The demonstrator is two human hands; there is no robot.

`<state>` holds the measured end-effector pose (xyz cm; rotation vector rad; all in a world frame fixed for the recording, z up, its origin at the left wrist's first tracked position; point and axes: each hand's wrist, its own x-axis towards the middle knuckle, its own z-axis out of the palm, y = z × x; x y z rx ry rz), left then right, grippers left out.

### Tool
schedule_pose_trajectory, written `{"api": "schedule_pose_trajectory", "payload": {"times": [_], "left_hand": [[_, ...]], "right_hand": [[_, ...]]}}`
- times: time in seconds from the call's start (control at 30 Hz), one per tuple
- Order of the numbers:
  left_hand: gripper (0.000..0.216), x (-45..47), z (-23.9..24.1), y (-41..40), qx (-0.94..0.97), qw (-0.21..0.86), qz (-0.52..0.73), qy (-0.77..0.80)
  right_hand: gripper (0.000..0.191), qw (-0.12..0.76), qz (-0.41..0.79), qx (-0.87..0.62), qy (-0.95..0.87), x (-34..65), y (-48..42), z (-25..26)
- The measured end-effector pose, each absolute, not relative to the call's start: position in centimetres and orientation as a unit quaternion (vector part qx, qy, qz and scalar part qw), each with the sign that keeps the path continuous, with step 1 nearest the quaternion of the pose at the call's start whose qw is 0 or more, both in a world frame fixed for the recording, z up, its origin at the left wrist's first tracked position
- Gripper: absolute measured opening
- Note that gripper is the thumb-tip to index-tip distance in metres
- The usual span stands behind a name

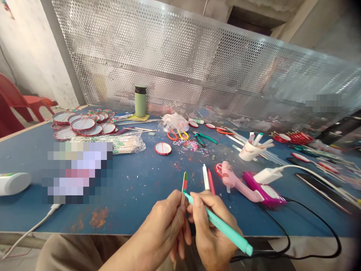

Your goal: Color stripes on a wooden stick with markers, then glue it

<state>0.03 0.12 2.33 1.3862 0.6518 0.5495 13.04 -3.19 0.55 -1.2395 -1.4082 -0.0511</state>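
Left of the pink glue gun [237,182], near the front edge of the counter [135,180], the left hand [166,226] has its grip clamped on the lower end of a flat stick [184,182]. The stick stands nearly upright, its green and red top clear above the fingers. The right hand [210,229], below the glue gun, has its grip clamped on a teal marker [222,226] whose tip touches the stick just under the coloured part, while two pens [206,177], white and red, lie between stick and glue gun.
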Motion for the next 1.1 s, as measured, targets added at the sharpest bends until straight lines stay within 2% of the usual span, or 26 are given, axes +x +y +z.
{"api": "schedule_pose_trajectory", "payload": {"times": [0.37,0.8,1.1], "left_hand": [[0.037,-0.07,2.22,0.21,0.623,0.686,0.243,0.287],[0.048,0.30,1.75,0.30,0.614,0.694,0.239,0.290],[0.039,0.21,2.22,0.31,0.626,0.685,0.237,0.288]], "right_hand": [[0.014,0.594,-0.034,-0.531,-0.603,13.04,-3.14,0.52],[0.016,0.604,-0.038,-0.548,-0.578,13.00,-3.27,0.26],[0.015,0.596,-0.049,-0.544,-0.588,12.89,-3.22,0.56]]}}
